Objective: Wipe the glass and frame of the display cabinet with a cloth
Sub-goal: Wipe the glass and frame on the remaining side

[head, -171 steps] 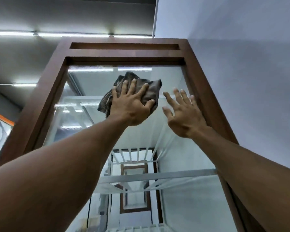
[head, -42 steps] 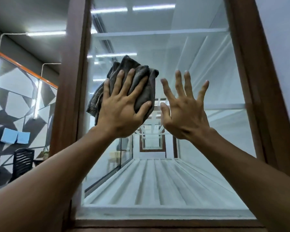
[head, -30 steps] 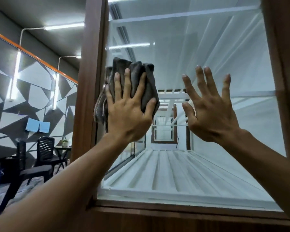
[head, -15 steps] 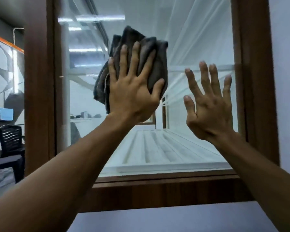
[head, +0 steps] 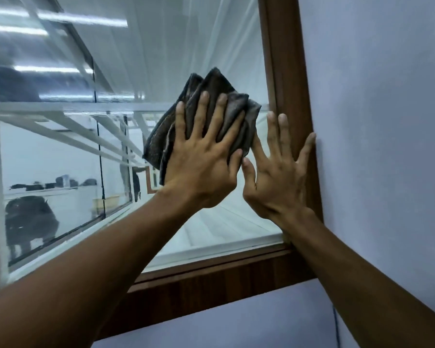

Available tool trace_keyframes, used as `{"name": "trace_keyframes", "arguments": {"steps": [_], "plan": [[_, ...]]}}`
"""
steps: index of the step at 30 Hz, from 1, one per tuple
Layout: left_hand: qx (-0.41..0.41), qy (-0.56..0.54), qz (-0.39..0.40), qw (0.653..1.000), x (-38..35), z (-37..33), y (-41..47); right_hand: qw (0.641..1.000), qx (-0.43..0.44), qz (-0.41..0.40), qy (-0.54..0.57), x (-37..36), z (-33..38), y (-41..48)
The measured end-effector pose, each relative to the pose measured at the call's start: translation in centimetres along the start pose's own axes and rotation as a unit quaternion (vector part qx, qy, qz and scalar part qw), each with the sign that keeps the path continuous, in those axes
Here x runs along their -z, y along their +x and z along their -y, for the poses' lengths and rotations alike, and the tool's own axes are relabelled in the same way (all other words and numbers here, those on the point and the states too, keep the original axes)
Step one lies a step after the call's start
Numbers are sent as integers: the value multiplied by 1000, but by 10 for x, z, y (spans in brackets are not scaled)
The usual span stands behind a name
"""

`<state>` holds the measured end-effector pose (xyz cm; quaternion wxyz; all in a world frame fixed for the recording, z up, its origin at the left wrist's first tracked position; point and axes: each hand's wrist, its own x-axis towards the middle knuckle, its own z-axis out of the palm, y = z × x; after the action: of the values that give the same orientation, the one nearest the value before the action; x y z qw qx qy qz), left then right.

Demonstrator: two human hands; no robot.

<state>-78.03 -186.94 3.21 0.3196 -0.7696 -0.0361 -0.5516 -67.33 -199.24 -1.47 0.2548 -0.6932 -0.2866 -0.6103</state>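
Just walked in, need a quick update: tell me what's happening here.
A person is wiping the display cabinet's glass. The left hand presses a dark grey cloth flat against it, close to the brown wooden frame on the right. The right hand lies open beside it, fingers spread over the frame, little finger touching the wall.
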Motion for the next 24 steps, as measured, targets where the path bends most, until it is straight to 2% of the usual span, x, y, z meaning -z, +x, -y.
{"name": "trace_keyframes", "arguments": {"steps": [9, 14, 19, 24], "plan": [[-20, -13, 0, 1000, 7, 21, -29, 1000, 8, 7, 9, 1, 8, -5], [10, -1, -14, 1000, 15, 49, -61, 993, 73, 10, 95, -4, 44, -7], [62, 10, -18, 998, 26, 81, -82, 992, 62, 8, 109, -5, 75, -3], [108, 20, -30, 994, 36, 115, -105, 981, 155, 8, 112, -3, 120, -1]]}}
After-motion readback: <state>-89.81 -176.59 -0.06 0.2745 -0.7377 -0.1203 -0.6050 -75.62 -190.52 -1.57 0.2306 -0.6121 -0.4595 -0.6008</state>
